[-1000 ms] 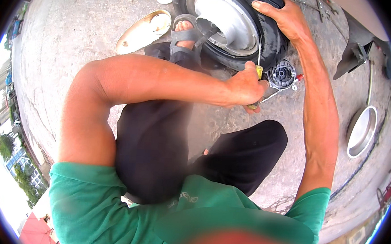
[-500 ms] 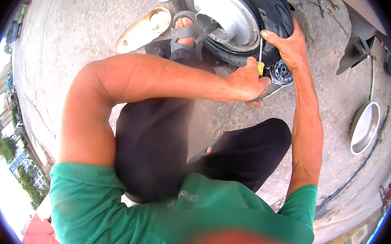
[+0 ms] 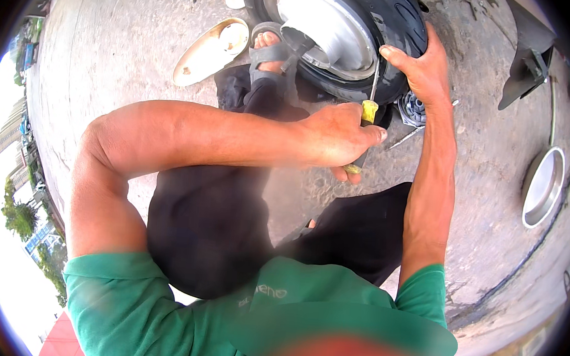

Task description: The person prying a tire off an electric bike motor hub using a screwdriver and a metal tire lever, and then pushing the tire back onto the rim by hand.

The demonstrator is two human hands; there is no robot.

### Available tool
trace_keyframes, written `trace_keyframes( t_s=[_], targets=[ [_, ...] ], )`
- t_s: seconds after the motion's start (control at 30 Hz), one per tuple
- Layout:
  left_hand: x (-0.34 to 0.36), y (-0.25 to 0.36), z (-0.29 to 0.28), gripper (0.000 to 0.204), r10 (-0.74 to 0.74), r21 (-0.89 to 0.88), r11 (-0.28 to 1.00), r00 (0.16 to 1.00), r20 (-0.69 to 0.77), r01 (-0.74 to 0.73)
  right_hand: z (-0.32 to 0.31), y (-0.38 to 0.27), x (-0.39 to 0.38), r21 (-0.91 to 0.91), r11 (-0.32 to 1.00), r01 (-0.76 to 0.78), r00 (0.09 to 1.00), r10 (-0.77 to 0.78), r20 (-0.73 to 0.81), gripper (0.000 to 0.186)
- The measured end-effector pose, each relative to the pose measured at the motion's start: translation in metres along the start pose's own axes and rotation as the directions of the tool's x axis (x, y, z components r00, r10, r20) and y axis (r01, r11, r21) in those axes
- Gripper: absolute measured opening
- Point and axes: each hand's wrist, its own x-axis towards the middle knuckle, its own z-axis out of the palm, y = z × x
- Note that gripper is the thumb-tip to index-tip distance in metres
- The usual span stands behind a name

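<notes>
A black tyre (image 3: 402,25) is mounted on a silver wheel hub (image 3: 308,13) at the top middle. My left hand (image 3: 336,135) is closed around a screwdriver (image 3: 369,111) with a yellow and black handle. Its thin metal shaft points away from me and reaches the gap between rim and tyre; the tip is hard to make out. My right hand (image 3: 430,72) grips the tyre's right side, thumb on the near sidewall and fingers over the outer tread, partly hidden. Beside the right wrist, a dark round ribbed part (image 3: 412,111) lies on the ground, partly covered.
My sandalled foot (image 3: 268,53) stands close against the wheel. To its left lies a cream oval dish (image 3: 188,69) with small contents. A thin rod (image 3: 401,139) rests below the tyre. At right are a dark bent panel (image 3: 520,81) and a round metal pan (image 3: 529,205).
My left hand has drawn back toward me and slightly left, with the screwdriver more upright in view. My right hand keeps its hold on the tyre. The whole view has shifted slightly.
</notes>
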Motion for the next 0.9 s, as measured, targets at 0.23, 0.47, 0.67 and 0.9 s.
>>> trace_keyframes(
  t_s=[0.23,0.47,0.67,0.9],
  targets=[
    [-0.034,-0.015,-0.006,0.044,0.016,0.549,0.812,0.947,0.322,-0.2,0.002,0.007,0.002,0.07,0.998,-0.002,1.0,0.001,0.02,0.07],
    [-0.034,-0.025,-0.099,0.029,0.491,0.977,0.203,0.869,-0.049,-0.06,0.002,-0.004,0.004,0.0,1.0,-0.006,1.0,0.006,-0.006,0.078],
    [0.007,0.012,-0.134,0.021,0.49,0.997,-0.06,0.869,0.073,-0.05,0.003,-0.002,0.003,0.009,0.998,-0.069,0.998,0.069,-0.009,0.079],
    [0.037,0.02,-0.127,0.012,0.456,0.973,-0.141,0.86,0.229,-0.184,0.002,-0.003,0.002,0.032,0.997,-0.07,0.998,0.07,0.001,0.076]
  ],
)
